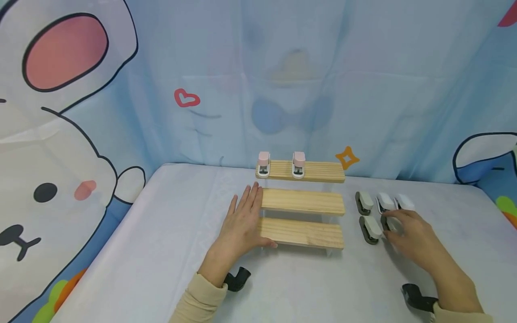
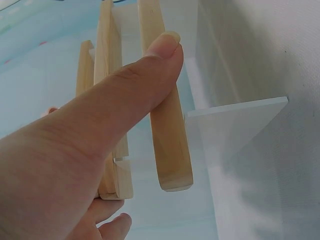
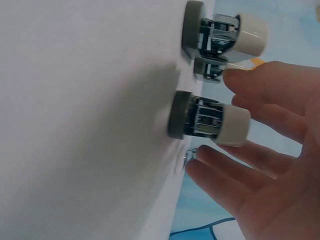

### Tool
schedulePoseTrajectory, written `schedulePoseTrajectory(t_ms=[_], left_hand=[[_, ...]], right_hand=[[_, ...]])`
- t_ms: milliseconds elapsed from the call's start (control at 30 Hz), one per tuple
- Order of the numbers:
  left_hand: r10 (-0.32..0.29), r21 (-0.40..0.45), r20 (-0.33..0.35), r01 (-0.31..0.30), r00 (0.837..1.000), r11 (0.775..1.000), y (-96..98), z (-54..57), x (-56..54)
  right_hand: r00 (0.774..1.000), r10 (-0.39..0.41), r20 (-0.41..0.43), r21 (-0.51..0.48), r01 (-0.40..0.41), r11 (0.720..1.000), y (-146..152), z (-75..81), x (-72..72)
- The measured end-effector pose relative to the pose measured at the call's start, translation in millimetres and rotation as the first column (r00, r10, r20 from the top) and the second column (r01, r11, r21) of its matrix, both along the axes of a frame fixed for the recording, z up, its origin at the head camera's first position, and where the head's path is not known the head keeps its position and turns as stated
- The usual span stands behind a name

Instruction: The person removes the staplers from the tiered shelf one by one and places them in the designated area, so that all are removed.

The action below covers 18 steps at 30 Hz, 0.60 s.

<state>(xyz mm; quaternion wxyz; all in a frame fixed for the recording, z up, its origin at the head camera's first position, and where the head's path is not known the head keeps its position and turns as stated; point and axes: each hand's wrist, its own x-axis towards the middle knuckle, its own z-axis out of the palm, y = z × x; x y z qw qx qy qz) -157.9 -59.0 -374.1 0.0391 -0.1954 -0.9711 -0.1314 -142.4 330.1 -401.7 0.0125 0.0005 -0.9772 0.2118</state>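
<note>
My left hand (image 1: 241, 222) lies along the left end of a three-step wooden rack, fingers extended. Its thumb (image 2: 165, 47) rests on the front of the lowest board (image 1: 303, 232); the middle board (image 1: 303, 201) is just above. Over on the right, my right hand (image 1: 416, 240) reaches around a small stapler with a dark grey base and cream top (image 3: 235, 125), which stands on the table. Thumb and fingers surround it loosely, with a gap at the thumb. Two pink-and-white staplers, one at the left end (image 1: 264, 164) and another (image 1: 298, 165), stand on the top board (image 1: 325, 171).
Beside the right hand stand several more staplers: grey-and-cream ones, front (image 1: 370, 229) and back (image 1: 364, 203), and white ones (image 1: 385, 202). Clear supports (image 2: 240, 125) hold the boards above the white tablecloth (image 1: 161, 251). A printed blue curtain (image 1: 226, 54) hangs behind the table.
</note>
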Motion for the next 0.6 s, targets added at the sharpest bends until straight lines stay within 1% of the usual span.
schedulePoseTrajectory(t_ms=[133,200,300,400,467,600], left_hand=[[0.0,-0.002,-0.006,0.0,1.0,1.0,-0.3,0.0,-0.2],[0.003,-0.005,-0.005,-0.003,1.0,1.0,-0.5,0.3,-0.3],[0.007,-0.008,0.002,-0.007,1.0,1.0,-0.6,1.0,-0.4],[0.004,-0.006,0.0,-0.004,1.0,1.0,-0.4,1.2,-0.2],[0.003,-0.002,0.002,-0.003,1.0,1.0,-0.2,1.1,-0.1],[0.004,-0.001,0.004,-0.004,1.0,1.0,0.2,0.9,-0.1]], right_hand=[[0.998,-0.018,-0.064,-0.014,0.017,1.0,-4,6.8,2.1],[0.993,-0.007,-0.117,-0.028,0.003,1.0,-8,10.4,3.2],[0.976,0.02,-0.219,-0.043,-0.03,0.999,-12,16.4,4.5],[0.951,0.042,-0.307,-0.042,-0.058,0.997,-15,23.3,7.0],[0.942,0.044,-0.334,-0.042,-0.062,0.997,-17,27.7,8.4],[0.934,0.04,-0.355,-0.047,-0.061,0.997,-23,37.5,8.1]])
